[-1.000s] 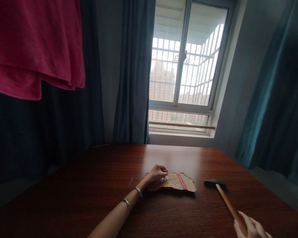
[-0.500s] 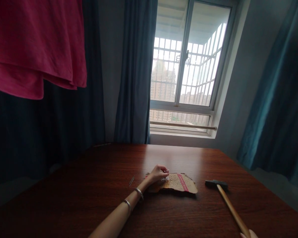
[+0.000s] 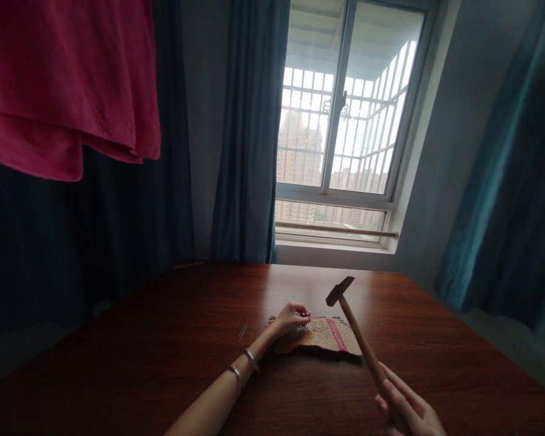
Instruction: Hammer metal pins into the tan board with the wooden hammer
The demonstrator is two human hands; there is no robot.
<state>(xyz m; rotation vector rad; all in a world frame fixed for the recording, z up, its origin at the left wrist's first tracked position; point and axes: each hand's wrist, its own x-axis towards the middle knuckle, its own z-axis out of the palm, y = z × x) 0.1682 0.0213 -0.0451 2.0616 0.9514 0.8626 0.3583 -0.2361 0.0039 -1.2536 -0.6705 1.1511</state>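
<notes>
A flat tan board [image 3: 327,339] dotted with small holes and crossed by a pink strip lies on the dark wooden table [image 3: 163,363]. My left hand [image 3: 291,317] rests on the board's left end, fingers pinched on a small nail that stands on it. My right hand [image 3: 406,409] grips the wooden handle of a hammer [image 3: 354,327] near the lower edge. The hammer is raised off the table, and its dark head hangs above the board's right part.
A couple of thin metal nails [image 3: 242,330] lie on the table left of the board. Behind the table are a barred window [image 3: 340,121], blue curtains [image 3: 249,133] and a red cloth [image 3: 63,85] hanging at upper left.
The hammer lay on the table to the right of the board. My right hand has taken its handle, lifted it and swung the head over the board. My left hand stays put.
</notes>
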